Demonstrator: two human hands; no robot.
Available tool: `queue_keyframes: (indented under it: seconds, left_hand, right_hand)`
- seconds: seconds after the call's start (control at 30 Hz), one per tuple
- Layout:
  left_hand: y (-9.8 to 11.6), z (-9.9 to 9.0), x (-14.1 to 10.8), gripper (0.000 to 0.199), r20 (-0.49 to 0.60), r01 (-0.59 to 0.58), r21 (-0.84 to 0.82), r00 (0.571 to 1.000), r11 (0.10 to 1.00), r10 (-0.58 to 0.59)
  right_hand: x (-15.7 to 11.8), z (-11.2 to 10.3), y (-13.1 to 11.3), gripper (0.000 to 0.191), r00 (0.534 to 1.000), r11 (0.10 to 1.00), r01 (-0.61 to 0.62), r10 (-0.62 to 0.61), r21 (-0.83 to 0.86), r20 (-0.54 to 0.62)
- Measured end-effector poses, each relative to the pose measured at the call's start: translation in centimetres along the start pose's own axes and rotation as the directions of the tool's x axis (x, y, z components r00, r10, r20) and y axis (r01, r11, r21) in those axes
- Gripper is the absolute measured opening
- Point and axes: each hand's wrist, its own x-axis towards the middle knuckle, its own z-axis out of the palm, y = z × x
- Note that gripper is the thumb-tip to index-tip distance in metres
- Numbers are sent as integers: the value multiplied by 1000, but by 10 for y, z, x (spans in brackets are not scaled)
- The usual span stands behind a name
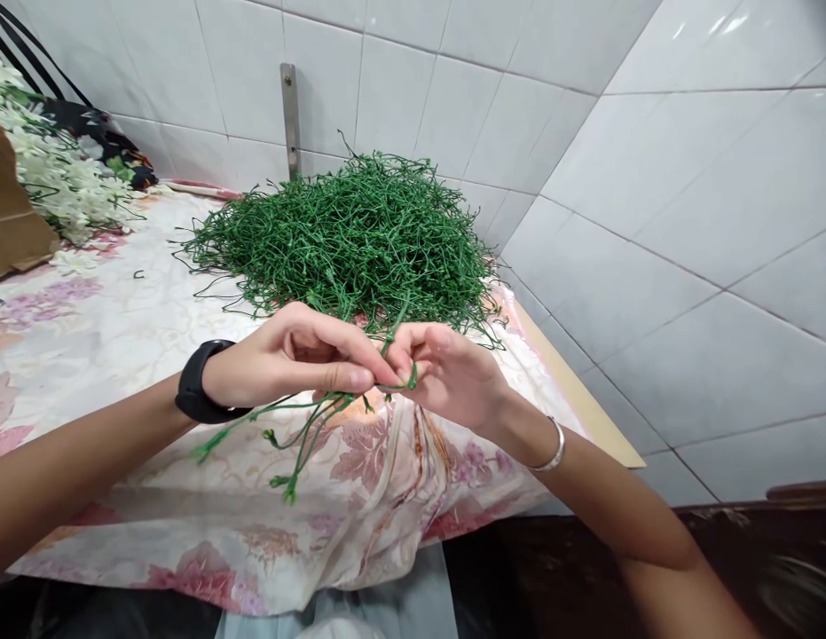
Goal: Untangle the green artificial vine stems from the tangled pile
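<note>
Several thin green artificial flower stems (304,448) hang down below my left hand (299,355), which pinches them between thumb and fingers. My right hand (452,373) meets it at the fingertips, with thumb and finger closed on the end of a stem that bends up beside them. Just behind both hands rises a big tangled heap of the same green stems (359,235), resting on the flowered cloth (153,355). My left wrist bears a black band (198,382), my right a pale bangle (554,444).
White artificial flowers (59,169) lie at the far left, beside a brown cardboard piece (13,209). A dark patterned bag (113,142) sits behind them. Tiled walls (685,204) close off the back and right. A metal strip (289,120) is fixed to the back wall.
</note>
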Motion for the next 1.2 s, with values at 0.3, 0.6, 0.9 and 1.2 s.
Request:
queue_keyframes:
  seconds: [0.3, 0.6, 0.9, 1.2]
  left_hand:
    - [4, 1, -1, 25, 107, -32, -109, 993, 994, 43]
    - [2, -5, 4, 20, 293, -14, 26, 956, 1000, 6]
    - [6, -2, 4, 22, 421, -15, 56, 907, 998, -10]
    - [7, 1, 2, 21, 501, -27, 72, 865, 997, -13]
  right_hand:
    - [0, -2, 5, 22, 995, 999, -16, 12, 44, 99]
    - [1, -5, 11, 10, 996, 997, -78, 78, -11, 31]
    - [4, -6, 12, 29, 989, 958, -98, 123, -269, 76]
    - [-4, -4, -2, 18, 934, 848, -162, 297, -504, 199]
